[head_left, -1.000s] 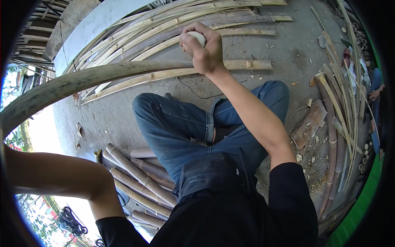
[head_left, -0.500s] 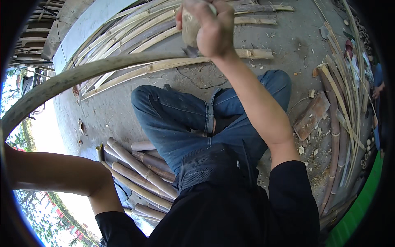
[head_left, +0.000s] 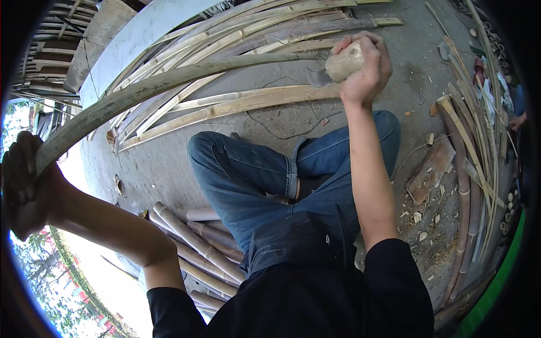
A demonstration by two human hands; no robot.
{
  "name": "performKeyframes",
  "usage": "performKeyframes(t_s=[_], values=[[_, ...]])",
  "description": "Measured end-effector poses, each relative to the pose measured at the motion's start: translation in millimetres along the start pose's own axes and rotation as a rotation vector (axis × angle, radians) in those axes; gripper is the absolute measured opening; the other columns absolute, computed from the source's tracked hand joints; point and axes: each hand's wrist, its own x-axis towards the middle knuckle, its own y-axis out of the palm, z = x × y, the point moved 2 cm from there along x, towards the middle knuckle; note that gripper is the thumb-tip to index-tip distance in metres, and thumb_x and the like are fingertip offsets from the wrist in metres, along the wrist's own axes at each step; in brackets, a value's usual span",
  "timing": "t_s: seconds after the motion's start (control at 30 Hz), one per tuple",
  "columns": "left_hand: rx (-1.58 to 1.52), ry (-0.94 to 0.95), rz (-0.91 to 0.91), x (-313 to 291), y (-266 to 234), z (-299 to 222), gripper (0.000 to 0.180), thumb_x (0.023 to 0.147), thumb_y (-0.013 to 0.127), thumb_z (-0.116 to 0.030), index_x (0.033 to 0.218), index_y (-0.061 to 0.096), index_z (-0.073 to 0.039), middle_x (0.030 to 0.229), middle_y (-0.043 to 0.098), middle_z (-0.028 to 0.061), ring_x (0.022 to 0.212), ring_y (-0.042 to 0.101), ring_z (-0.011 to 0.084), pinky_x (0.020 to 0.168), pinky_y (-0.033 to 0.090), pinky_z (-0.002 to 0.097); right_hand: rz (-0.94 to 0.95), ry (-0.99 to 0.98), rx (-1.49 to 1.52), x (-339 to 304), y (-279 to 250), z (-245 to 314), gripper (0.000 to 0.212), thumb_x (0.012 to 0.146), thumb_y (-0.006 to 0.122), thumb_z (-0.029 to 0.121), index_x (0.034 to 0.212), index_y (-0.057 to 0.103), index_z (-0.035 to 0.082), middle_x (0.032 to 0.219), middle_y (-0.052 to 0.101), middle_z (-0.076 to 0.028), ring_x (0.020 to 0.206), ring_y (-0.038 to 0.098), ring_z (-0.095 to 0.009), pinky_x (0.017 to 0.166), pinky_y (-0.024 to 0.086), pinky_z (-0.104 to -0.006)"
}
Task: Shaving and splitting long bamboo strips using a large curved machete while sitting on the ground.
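A long bamboo pole (head_left: 163, 81), greenish grey and curved by the lens, crosses from the left edge to the far middle. My left hand (head_left: 28, 186) is closed round its near end. On the far right, my right hand (head_left: 369, 70) grips a bladed tool by its thick, pale wooden handle (head_left: 345, 62). Its short dark metal blade (head_left: 319, 78) points left, just below the pole's far tip. Whether blade and pole touch, I cannot tell. My crossed legs in blue jeans (head_left: 242, 169) lie between my arms.
Split bamboo strips (head_left: 225, 110) lie across the floor ahead. Short bamboo lengths (head_left: 197, 239) are piled by my left thigh. On the right are a rusty brown slab (head_left: 430, 170), wood chips (head_left: 417, 217) and long bamboo pieces (head_left: 463, 186). Part of another person's hand (head_left: 518, 121) shows at the right edge.
My right hand has moved right and a little nearer with the tool. My left hand has come into view, and the pole's far end reaches further right. The view has shifted slightly.
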Motion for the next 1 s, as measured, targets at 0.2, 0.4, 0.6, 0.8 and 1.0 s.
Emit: performKeyframes(t_s=[0.2,0.4,0.6,0.8,1.0], values=[[-0.329,-0.152,0.273,27.3,-92.9,8.9,0.031,0.069,0.051,-0.009,0.051,0.029,-0.023,0.046,0.028,-0.0040,0.042,0.031,0.0084,0.056,0.031,0.0266,-0.531,0.260,-0.013,-9.1,-107.5,-24.0,0.042,0.079,0.073,0.002,0.117,0.055,0.000,0.109,0.059,-0.013,0.101,0.061,-0.022,0.089,0.052,-0.0367],[-0.365,-0.156,0.093,-2.6,-117.4,8.3,0.032,0.074,0.054,-0.011,0.053,0.032,-0.021,0.046,0.032,-0.0043,0.040,0.031,0.0075,0.055,0.030,0.0271,-0.798,0.654,0.136,-31.8,-141.0,-27.3,0.059,0.092,0.071,0.036,0.134,0.051,0.000,0.129,0.057,-0.013,0.121,0.054,-0.026,0.096,0.049,-0.0436],[-0.429,-0.137,-0.054,-31.5,-130.8,8.4,0.032,0.075,0.053,-0.013,0.054,0.031,-0.020,0.046,0.032,-0.0044,0.038,0.032,0.0069,0.051,0.030,0.0251,-0.661,0.790,0.574,-65.3,-160.1,-24.2,0.041,0.093,0.066,0.018,0.123,0.053,-0.006,0.130,0.056,-0.021,0.121,0.058,-0.035,0.104,0.052,-0.0499],[-0.510,-0.162,-0.148,-63.7,-135.4,18.2,0.028,0.071,0.052,-0.011,0.054,0.031,-0.020,0.045,0.031,-0.0041,0.036,0.028,0.0076,0.047,0.027,0.0259,-0.125,1.251,0.767,-123.4,-113.7,-10.8,0.046,0.084,0.064,0.001,0.127,0.052,-0.010,0.110,0.060,-0.020,0.107,0.064,-0.033,0.092,0.058,-0.0441],[-0.368,-0.174,0.030,-83.4,-123.9,25.5,0.029,0.077,0.054,-0.016,0.058,0.031,-0.019,0.048,0.031,-0.0042,0.040,0.030,0.0076,0.050,0.028,0.0258,0.275,0.969,-0.359,-130.6,-97.8,-44.8,0.043,0.074,0.067,0.008,0.116,0.060,-0.001,0.089,0.065,-0.011,0.077,0.067,-0.020,0.070,0.057,-0.0337]])
